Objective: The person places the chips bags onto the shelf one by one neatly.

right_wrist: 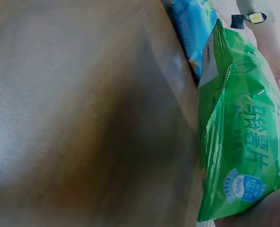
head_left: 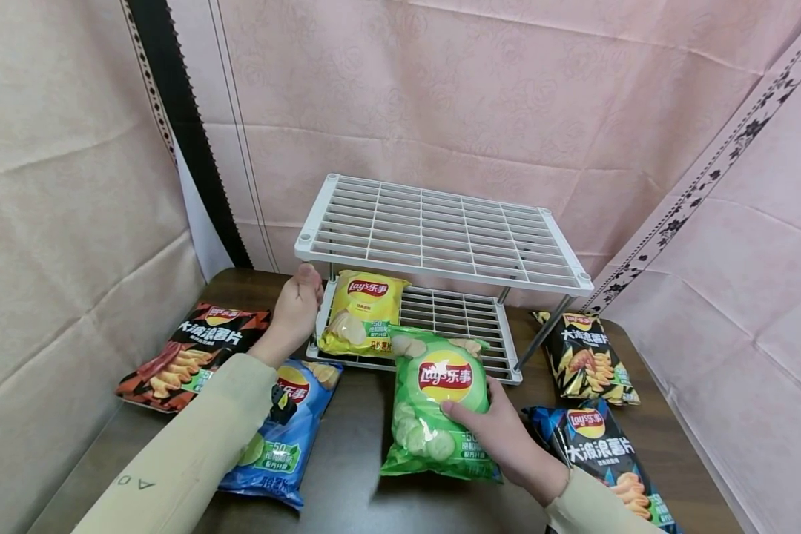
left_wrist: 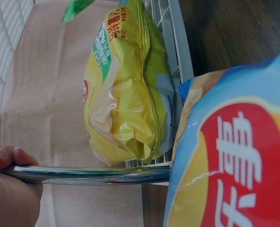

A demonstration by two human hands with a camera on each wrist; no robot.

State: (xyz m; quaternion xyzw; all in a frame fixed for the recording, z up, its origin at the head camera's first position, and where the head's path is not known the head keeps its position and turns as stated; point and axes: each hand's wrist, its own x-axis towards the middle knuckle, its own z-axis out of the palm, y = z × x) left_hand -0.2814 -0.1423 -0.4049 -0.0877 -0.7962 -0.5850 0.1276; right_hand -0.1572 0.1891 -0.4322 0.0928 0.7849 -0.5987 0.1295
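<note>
Being held between the thumb and fingers of the right hand (head_left: 510, 439) in the head view, a green bag (head_left: 423, 434) is being kept upright in front of the rack (head_left: 440, 271), over the surface (head_left: 354, 478). It is being judged light and puffy, its film slippery, its contents brittle; a broad, gentle hold on the side is being favoured over a hard squeeze. The lower shelf (head_left: 454, 315) is being roofed by the upper one, and its left part is being taken up by a yellow bag (head_left: 363, 311). The rack is being flanked by a red-and-black bag (head_left: 190, 356) and a blue bag (head_left: 290, 437) on the left, two black bags (head_left: 589, 360) on the right.

In the left wrist view, the rack's chrome post (left_wrist: 107, 175) is being gripped by the curled left hand (left_wrist: 12, 196). The near side is being blocked by the blue bag.

In the right wrist view, the green bag's crimped end is being shown beside a blurred stretch of surface; whether the two are touching cannot be told, and the fingers are being hidden.
</note>
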